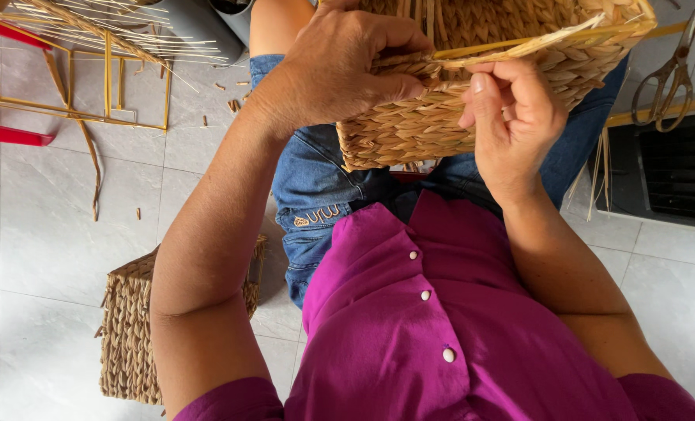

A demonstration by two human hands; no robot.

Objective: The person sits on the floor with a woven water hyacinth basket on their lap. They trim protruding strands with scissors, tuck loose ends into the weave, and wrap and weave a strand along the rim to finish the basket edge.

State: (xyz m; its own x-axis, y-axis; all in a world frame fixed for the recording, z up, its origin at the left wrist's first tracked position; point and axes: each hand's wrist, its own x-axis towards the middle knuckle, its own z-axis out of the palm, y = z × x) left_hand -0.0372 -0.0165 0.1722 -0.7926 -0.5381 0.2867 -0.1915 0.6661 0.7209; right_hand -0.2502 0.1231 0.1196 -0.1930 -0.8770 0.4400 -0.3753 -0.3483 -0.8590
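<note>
A half-woven straw basket [456, 117] rests on the person's lap, on the blue jeans [316, 195], its open rim tilted away toward the top of the view. Its wall is plaited from flat tan fibre, and a yellow frame rod [534, 43] runs along the rim. The left hand [347, 66] is closed over the near edge of the rim, fingers curled down onto the braid. The right hand [511, 117] is closed too, pinching a strand of the weave just under the yellow rod, thumb up beside the basket wall. The two hands sit close together on the same edge.

Below them shows the front of a magenta buttoned shirt [441, 327].

The floor [35, 234] is pale grey glossy tile with thin grout lines, littered with short fibre scraps and one long dry strand [90, 156]. A finished woven basket [133, 335] stands on the tiles beside the left forearm. Farther off, at the upper left, a bare yellow wire frame [74, 78] lies on the floor with loose thin straws across it, next to a red bar [8, 134]. At the right edge, a pair of metal scissors [671, 74] lies on a light surface above a dark slatted panel [675, 171], with a few straws hanging down beside it.
</note>
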